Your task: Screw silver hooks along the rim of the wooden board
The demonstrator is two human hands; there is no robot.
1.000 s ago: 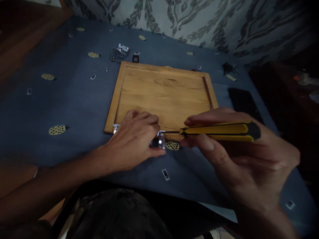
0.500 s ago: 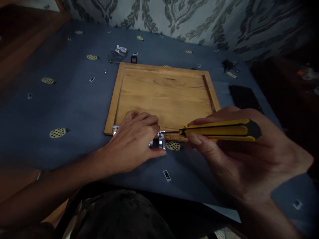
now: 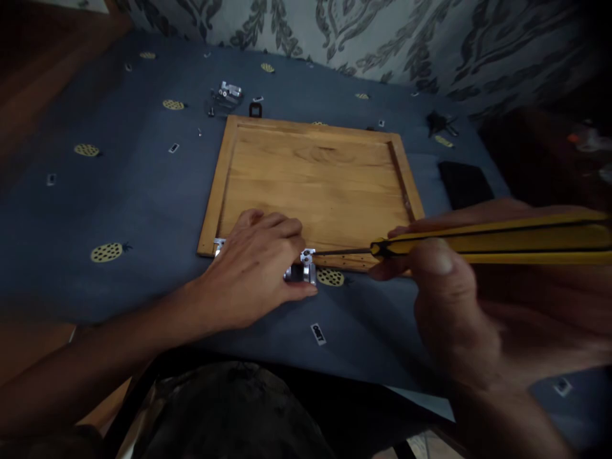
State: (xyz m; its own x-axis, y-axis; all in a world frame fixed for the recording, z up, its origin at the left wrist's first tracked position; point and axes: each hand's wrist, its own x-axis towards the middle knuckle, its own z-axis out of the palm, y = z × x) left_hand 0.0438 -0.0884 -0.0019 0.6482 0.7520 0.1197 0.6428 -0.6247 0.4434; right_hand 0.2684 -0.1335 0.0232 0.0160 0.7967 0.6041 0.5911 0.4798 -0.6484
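A wooden panel (image 3: 310, 185) with a raised frame lies flat on a blue cloth. My left hand (image 3: 258, 268) presses a silver metal hinge (image 3: 303, 268) against the panel's near edge, fingers curled over it. My right hand (image 3: 459, 299) grips a yellow and black screwdriver (image 3: 488, 239), held level. The screwdriver's thin tip touches the top of the hinge from the right. A second bit of silver metal (image 3: 220, 245) shows at the panel's near left corner.
The blue cloth (image 3: 119, 204) with yellow spotted prints covers the table. More metal hardware (image 3: 227, 94) lies behind the panel's far left corner. A black flat object (image 3: 466, 183) rests to the right. Patterned wallpaper stands behind. A dark chair back is at the bottom.
My right hand and the screwdriver handle have drawn back to the right and nearer the camera, blurred by motion. The tip stays at the hinge. My left hand has kept still.
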